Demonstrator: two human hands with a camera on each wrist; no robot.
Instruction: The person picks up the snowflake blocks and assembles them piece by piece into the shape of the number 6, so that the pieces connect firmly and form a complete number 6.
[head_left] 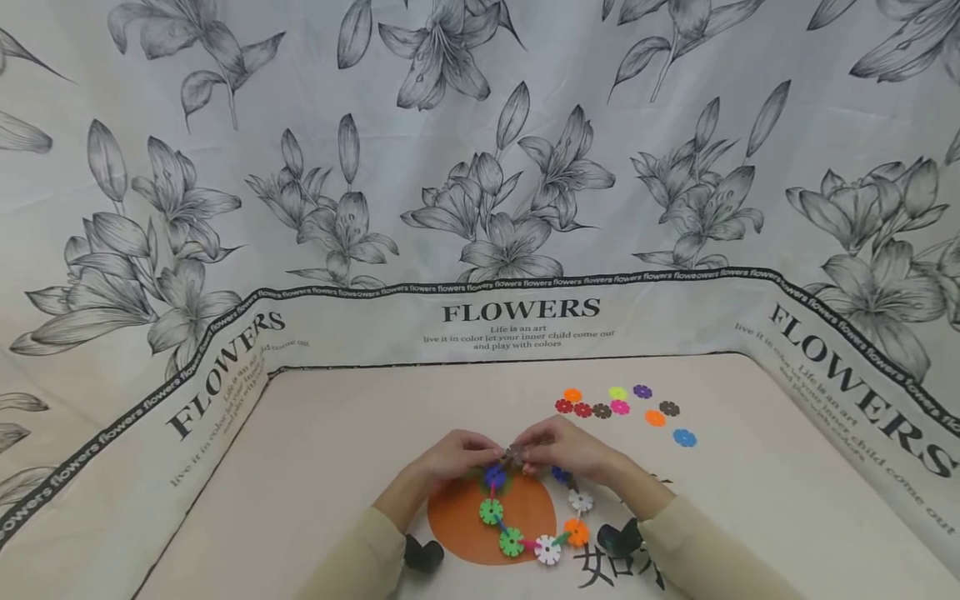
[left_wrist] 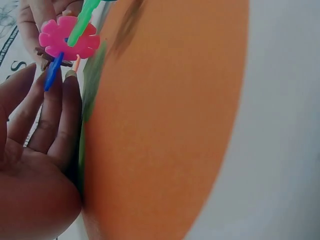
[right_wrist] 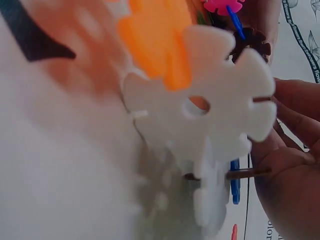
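Note:
My left hand and right hand meet fingertip to fingertip above an orange circle printed on the cloth. Between them they pinch a brown notched snowflake disc at the top of a linked chain of plastic discs. Down the chain's left side run a blue disc and a green disc; a white disc and an orange disc form the bottom. A pink disc shows by the left fingertips in the left wrist view. The fingers partly cover the brown disc.
Loose discs in several colours lie beyond my right hand, among them a light blue disc and a purple disc. Flower-printed cloth rises behind and at both sides. Black printed characters mark the surface near the right forearm.

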